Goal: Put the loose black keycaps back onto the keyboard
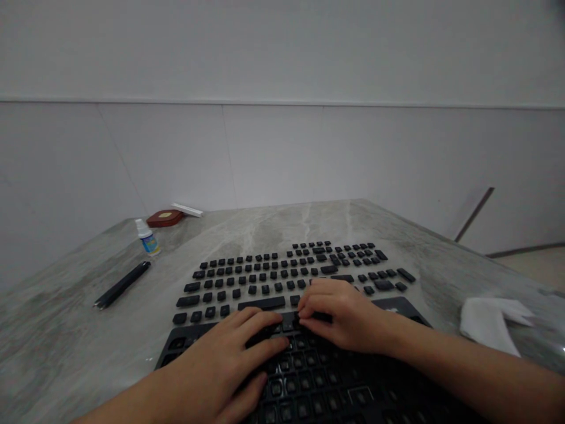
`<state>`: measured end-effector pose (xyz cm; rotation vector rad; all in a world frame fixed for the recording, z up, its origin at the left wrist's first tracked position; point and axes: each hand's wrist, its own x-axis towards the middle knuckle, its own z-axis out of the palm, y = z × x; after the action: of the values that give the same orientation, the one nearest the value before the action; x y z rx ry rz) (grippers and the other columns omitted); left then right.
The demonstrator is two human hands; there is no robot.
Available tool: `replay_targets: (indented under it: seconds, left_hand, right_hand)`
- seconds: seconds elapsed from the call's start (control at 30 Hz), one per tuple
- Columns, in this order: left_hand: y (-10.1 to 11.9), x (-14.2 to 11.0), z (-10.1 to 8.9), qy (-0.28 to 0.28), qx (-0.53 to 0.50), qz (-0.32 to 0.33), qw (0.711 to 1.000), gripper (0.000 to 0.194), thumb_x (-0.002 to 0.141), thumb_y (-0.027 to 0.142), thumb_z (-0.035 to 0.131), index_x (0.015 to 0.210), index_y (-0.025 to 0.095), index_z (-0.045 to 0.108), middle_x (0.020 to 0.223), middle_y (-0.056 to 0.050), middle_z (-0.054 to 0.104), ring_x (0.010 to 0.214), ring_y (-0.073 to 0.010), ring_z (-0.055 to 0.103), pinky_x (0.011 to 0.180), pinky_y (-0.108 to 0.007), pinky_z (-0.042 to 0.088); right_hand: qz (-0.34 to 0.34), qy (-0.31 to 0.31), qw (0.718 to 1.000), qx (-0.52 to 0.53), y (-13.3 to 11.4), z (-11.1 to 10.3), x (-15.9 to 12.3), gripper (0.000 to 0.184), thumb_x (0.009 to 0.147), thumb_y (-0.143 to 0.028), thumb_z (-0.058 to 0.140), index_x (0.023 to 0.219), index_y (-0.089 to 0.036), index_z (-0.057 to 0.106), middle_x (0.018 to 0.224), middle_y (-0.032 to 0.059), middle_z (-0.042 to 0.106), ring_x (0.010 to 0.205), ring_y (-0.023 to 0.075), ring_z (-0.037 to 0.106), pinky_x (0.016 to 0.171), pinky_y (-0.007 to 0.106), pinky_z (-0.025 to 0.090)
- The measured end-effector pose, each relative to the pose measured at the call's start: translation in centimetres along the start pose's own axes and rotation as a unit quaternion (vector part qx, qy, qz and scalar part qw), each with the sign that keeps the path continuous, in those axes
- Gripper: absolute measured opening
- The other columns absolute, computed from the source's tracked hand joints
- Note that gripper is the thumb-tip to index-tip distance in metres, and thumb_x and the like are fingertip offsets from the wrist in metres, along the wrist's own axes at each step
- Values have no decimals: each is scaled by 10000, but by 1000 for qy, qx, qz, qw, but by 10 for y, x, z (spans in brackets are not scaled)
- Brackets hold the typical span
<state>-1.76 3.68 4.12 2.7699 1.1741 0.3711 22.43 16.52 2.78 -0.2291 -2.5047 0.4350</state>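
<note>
A black keyboard base (304,383) with bare key sockets lies in front of me, its lower part dark. My left hand (238,359) rests over it, fingers apart, with the fingertips touching near its far edge. My right hand (333,312) is at the same edge, fingers pinched together on the board. Whatever lies between those fingertips is hidden. Just beyond the base, several loose black keycaps (262,277) are laid out in rows on the table, and a long space bar keycap (262,304) lies close to my left fingers.
On the left of the grey marbled table (66,330) lie dark slender tools (123,285) and a small white-capped bottle (149,240). Behind them are a reddish-brown box (165,219) and a white strip (188,210). Crumpled white tissue (488,321) lies at right. A wall stands behind.
</note>
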Motion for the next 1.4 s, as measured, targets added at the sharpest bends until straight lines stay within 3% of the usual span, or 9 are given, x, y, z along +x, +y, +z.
replay_targets:
  seconds: [0.37, 0.8, 1.4]
  left_hand:
    - [0, 0, 0, -20, 13, -1, 1000, 590, 864, 112, 501, 1438, 219, 419, 1511, -110, 398, 1327, -319, 443, 1081, -537, 448]
    - [-1, -1, 0, -19, 12, -7, 1000, 594, 868, 117, 510, 1444, 238, 428, 1518, -89, 401, 1334, -310, 448, 1082, -510, 463]
    - [-1, -2, 0, -8, 15, -5, 1000, 588, 873, 124, 518, 1442, 244, 438, 1513, -86, 412, 1329, -309, 459, 1078, -506, 470]
  right_hand:
    - [-13, -5, 999, 44, 2, 4, -3, 79, 853, -137, 640, 877, -155, 713, 871, 54, 714, 804, 158, 637, 742, 300, 519]
    - [-59, 5, 998, 29, 4, 6, -3, 65, 829, -101, 639, 839, -134, 694, 868, 55, 715, 777, 153, 625, 720, 303, 500]
    - [-66, 2, 998, 20, 4, 4, -3, 82, 841, -102, 616, 870, -123, 689, 849, 67, 708, 776, 157, 631, 719, 304, 515]
